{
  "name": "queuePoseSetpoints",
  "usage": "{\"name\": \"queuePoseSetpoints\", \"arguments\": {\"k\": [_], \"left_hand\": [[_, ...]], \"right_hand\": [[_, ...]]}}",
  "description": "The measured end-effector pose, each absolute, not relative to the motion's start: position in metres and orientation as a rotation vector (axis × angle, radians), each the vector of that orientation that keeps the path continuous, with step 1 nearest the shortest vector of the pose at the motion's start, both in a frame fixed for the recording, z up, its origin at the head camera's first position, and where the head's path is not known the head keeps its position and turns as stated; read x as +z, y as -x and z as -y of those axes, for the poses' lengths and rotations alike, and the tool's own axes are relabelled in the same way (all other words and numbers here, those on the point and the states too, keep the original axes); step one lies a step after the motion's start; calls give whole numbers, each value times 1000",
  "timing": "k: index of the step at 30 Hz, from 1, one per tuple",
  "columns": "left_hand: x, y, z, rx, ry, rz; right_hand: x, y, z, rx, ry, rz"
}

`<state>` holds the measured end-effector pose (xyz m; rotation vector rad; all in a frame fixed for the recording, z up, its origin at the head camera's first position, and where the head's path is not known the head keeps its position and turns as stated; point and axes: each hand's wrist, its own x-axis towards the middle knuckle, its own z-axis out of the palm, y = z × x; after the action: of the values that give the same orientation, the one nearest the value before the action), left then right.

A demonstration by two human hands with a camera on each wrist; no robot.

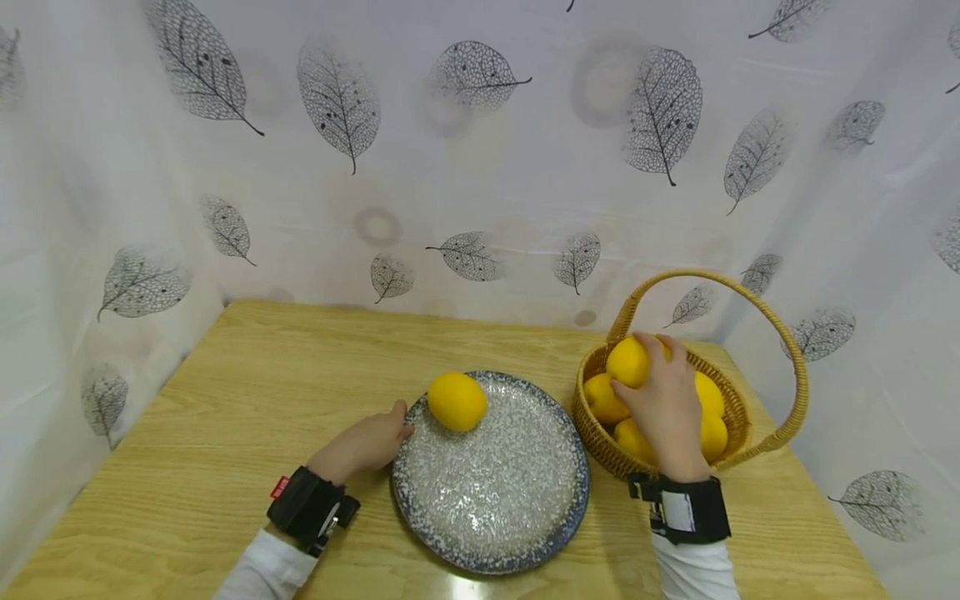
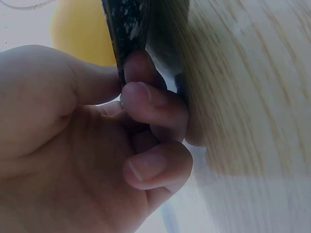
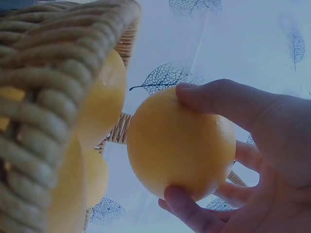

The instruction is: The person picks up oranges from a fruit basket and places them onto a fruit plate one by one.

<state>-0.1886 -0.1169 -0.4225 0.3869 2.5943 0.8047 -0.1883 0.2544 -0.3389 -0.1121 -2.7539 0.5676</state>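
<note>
Right hand (image 1: 667,400): you are gripping a yellow fruit (image 1: 627,362) between thumb and fingers, holding it over the basket (image 1: 597,440).
Left hand (image 1: 375,437): you are pinching the plate (image 1: 491,492) at its edge, fingers curling underneath.
Best grip: spreading your fingertips round the fruit is likely safest against slipping; mind the handle (image 1: 799,375).
Fruit count: one you are gripping, one lying on the plate, at least four showing in the basket; your hand may be hiding more.
Plates: one.
Baskets: one.
</note>
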Motion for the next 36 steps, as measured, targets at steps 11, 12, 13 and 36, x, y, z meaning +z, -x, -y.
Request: {"name": "queuePoseSetpoints", "arguments": {"k": [11, 12, 13, 36], "left_hand": [[-423, 189, 117, 821, -360, -2577], [-423, 189, 117, 820, -363, -2576], [-423, 189, 118, 822, -361, -2575], [-429, 195, 113, 899, -418, -2739]], "right_hand": [[-339, 190, -250, 647, -21, 2746], [-339, 190, -249, 655, -26, 2748], [-339, 190, -248, 664, -34, 2749], [-352, 199, -214, 738, -201, 2736]]}}
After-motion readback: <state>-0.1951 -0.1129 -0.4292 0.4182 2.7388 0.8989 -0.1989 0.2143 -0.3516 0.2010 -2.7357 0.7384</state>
